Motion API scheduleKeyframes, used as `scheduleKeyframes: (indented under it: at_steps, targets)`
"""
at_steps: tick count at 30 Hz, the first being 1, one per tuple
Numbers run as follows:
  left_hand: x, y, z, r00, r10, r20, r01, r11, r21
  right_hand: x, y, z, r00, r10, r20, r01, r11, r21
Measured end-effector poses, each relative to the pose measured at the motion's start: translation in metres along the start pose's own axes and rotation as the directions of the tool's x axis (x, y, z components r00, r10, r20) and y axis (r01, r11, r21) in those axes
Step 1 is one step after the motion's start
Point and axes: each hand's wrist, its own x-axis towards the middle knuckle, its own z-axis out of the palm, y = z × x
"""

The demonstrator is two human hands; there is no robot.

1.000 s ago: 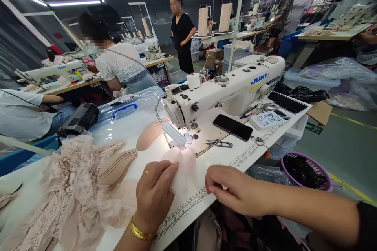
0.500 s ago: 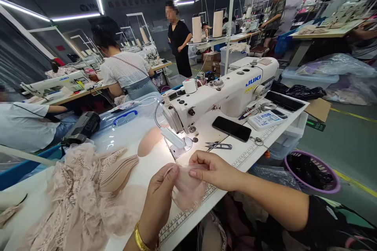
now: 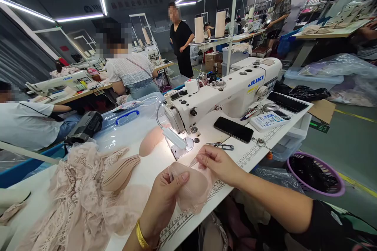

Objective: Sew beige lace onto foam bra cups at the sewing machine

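A pale pink bra cup with sheer fabric point(image 3: 193, 186) is stretched between my hands at the front of the sewing table. My left hand point(image 3: 165, 194) grips its left side, thumb on top. At the cup's upper right edge, my right hand point(image 3: 216, 164) pinches the sheer fabric between thumb and fingers. Just beyond is the white sewing machine point(image 3: 226, 90), its lamp point(image 3: 173, 138) shining on the needle area. Thread snips point(image 3: 222, 146) lie behind my right hand. Left of my hands sit stacked beige foam cups point(image 3: 119, 172) and a heap of beige lace fabric point(image 3: 78, 188).
A black phone point(image 3: 233, 128), a white box point(image 3: 266, 120) and a key ring point(image 3: 260, 142) lie on the table's right. A printed ruler point(image 3: 247, 158) runs along the front edge. Below right stands a purple basket point(image 3: 338, 188). Several people work at machines beyond.
The cup has been opened out, showing more of its rounded face. My right hand has shifted slightly right and up along its edge; the view has moved a little.
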Motion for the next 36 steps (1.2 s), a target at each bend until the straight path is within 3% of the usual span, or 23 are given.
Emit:
scheduleKeyframes:
  at_steps: [2,4,7,10,16,22,28,33,36]
  targets:
    - [0.0,0.0,0.0,1.0,-0.007,-0.012,0.007,1.0,0.006,0.003,-0.003,-0.008,0.984,-0.143,-0.11,0.116,0.969,-0.219]
    - [-0.001,-0.001,0.0,1.0,-0.006,-0.018,0.006,1.0,0.024,0.002,-0.009,-0.012,0.925,-0.344,-0.159,0.253,0.873,-0.417]
    - [-0.001,-0.003,-0.001,1.0,0.003,-0.03,-0.001,0.998,0.064,-0.006,-0.02,-0.008,0.833,-0.553,-0.017,0.463,0.713,-0.527]
    - [-0.002,-0.004,-0.003,0.999,0.018,-0.044,-0.014,0.995,0.096,-0.014,-0.029,0.0,0.81,-0.569,0.141,0.544,0.639,-0.545]
    - [-0.001,-0.006,-0.003,0.998,0.043,-0.048,-0.036,0.99,0.139,-0.015,-0.028,0.008,0.793,-0.578,0.193,0.561,0.57,-0.6]
    - [-0.001,-0.008,-0.005,0.999,0.04,0.006,-0.041,0.983,0.178,-0.008,-0.026,0.01,0.826,-0.533,0.182,0.527,0.618,-0.583]
    - [-0.001,-0.009,-0.007,0.999,0.0,0.038,-0.006,0.987,0.159,-0.006,-0.026,0.007,0.82,-0.541,0.186,0.538,0.617,-0.575]
    - [-0.001,-0.009,-0.007,1.0,0.0,-0.002,0.001,0.989,0.15,-0.012,-0.031,-0.003,0.891,-0.391,0.23,0.453,0.788,-0.417]
    - [0.0,-0.008,-0.006,1.0,0.01,-0.004,-0.01,0.987,0.161,-0.016,-0.029,-0.007,0.902,-0.364,0.234,0.429,0.824,-0.371]
